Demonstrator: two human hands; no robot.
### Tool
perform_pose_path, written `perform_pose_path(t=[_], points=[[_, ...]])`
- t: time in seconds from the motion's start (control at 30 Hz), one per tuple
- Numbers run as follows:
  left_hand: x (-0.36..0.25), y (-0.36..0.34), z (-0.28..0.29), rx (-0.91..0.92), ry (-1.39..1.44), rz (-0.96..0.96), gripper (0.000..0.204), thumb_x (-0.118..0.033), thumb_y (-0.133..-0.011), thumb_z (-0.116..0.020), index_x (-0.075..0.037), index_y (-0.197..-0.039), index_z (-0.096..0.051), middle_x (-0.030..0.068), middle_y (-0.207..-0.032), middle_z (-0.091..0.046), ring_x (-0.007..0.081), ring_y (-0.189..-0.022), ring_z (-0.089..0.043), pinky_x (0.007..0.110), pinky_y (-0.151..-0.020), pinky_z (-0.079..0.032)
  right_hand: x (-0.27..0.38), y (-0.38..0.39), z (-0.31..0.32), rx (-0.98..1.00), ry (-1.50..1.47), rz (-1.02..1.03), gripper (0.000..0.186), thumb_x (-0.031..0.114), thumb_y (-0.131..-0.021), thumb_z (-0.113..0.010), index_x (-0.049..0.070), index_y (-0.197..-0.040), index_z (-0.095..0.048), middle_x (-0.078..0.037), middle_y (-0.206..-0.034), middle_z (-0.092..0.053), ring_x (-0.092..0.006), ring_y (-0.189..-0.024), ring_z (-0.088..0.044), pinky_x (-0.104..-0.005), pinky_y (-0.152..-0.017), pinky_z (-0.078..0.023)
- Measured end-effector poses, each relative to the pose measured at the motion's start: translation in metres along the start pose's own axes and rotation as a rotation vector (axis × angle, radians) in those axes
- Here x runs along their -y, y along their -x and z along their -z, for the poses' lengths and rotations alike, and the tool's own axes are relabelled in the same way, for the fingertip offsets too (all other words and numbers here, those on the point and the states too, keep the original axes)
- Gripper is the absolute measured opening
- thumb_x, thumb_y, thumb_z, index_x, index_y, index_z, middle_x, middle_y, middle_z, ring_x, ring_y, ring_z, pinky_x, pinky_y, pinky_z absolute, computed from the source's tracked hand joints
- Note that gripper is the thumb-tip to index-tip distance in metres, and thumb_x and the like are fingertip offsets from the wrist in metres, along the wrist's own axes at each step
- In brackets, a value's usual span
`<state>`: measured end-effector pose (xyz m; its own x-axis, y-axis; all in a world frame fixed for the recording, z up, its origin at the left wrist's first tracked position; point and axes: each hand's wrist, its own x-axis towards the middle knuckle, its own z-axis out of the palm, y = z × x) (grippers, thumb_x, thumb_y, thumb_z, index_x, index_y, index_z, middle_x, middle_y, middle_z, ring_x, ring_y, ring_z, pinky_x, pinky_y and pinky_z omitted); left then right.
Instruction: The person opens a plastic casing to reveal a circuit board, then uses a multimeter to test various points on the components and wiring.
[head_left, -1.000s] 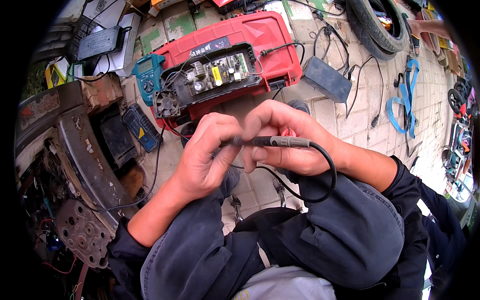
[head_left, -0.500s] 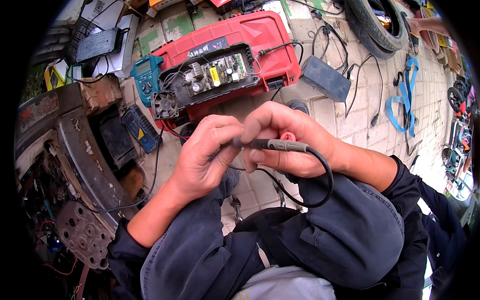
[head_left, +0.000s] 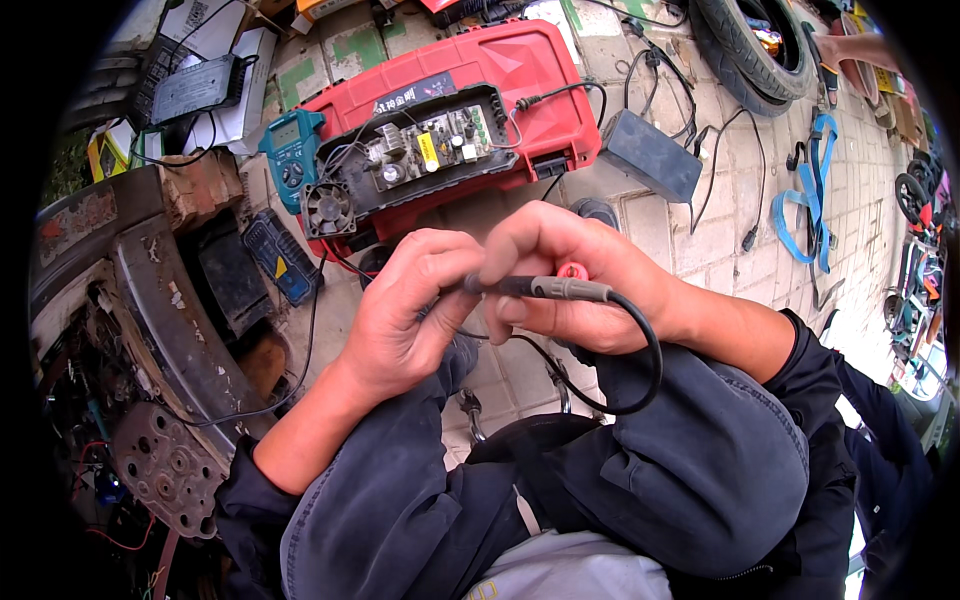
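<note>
A black multimeter probe [head_left: 545, 288] lies level between my hands, its lead looping down from the right end. My left hand [head_left: 415, 310] pinches the probe's left end, where its tip is hidden by the fingers. Around the probe's body my right hand [head_left: 590, 285] is closed, with the forefinger arched over it and smeared by motion. A red round end of a second piece [head_left: 572, 271] shows in the right palm; its rest is hidden. Beyond the hands, a teal multimeter [head_left: 290, 160] and an opened charger with a bare circuit board [head_left: 428, 152] rest on a red toolbox [head_left: 540, 65].
A small fan [head_left: 328, 209] hangs by the charger housing. To the right are a black power brick [head_left: 652, 155], cables, a blue strap [head_left: 812, 200] and tyres [head_left: 755, 50]. A rusty metal frame [head_left: 175, 330] fills the left. Another person's arm [head_left: 860, 48] shows at far right.
The right forefinger has shifted slightly at the probe's left end. The probe and both hands otherwise keep almost the same place.
</note>
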<state>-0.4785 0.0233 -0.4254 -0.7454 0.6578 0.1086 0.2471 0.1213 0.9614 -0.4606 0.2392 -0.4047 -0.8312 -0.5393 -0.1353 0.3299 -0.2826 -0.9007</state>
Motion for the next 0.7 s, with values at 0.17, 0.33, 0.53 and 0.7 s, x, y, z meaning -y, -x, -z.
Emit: perform_pose_path(t=[0.17, 0.33, 0.53, 0.7], points=[[0.001, 0.0, 0.0, 0.01, -0.002, -0.002, 0.031, 0.008, -0.083, -0.065, -0.003, -0.111, -0.059, 0.0125, -0.105, -0.059, 0.0279, -0.094, -0.058, 0.035, -0.081, -0.047, 0.007, 0.0, -0.001, 0.005, 0.044, -0.035, 0.025, -0.003, -0.088, -0.061, 0.002, -0.11, -0.05, -0.008, -0.093, -0.062, -0.0143, -0.082, -0.062, -0.0298, -0.073, -0.051], [0.002, 0.001, 0.001, 0.016, -0.008, 0.016, 0.028, 0.007, -0.083, -0.065, -0.003, -0.109, -0.061, 0.0136, -0.107, -0.06, 0.0286, -0.095, -0.059, 0.035, -0.081, -0.048, 0.007, 0.001, 0.002, 0.047, 0.206, 0.042, 0.028, -0.003, -0.086, -0.058, 0.003, -0.112, -0.05, -0.006, -0.088, -0.06, -0.0119, -0.075, -0.057, -0.0275, -0.069, -0.048], [0.005, 0.008, 0.001, -0.048, 0.085, 0.163, 0.02, 0.0, -0.089, -0.063, -0.003, -0.108, -0.064, 0.0157, -0.113, -0.062, 0.027, -0.1, -0.06, 0.033, -0.085, -0.048, 0.009, 0.007, 0.022, -0.165, 0.093, 0.006, 0.055, -0.003, -0.082, -0.056, 0.001, -0.135, -0.04, -0.004, -0.103, -0.055, -0.006, -0.072, -0.048, -0.0233, -0.067, -0.044], [0.021, 0.013, 0.001, -0.039, 0.045, 0.163, 0.019, -0.007, -0.095, -0.058, -0.001, -0.112, -0.061, 0.0147, -0.119, -0.059, 0.0168, -0.091, -0.058, 0.029, -0.082, -0.048, -0.013, 0.012, 0.056, -0.396, 0.248, 0.052, 0.064, -0.004, -0.091, -0.041, 0.002, -0.152, -0.023, -0.006, -0.117, -0.055, -0.0091, -0.075, -0.05, -0.0242, -0.071, -0.045]])
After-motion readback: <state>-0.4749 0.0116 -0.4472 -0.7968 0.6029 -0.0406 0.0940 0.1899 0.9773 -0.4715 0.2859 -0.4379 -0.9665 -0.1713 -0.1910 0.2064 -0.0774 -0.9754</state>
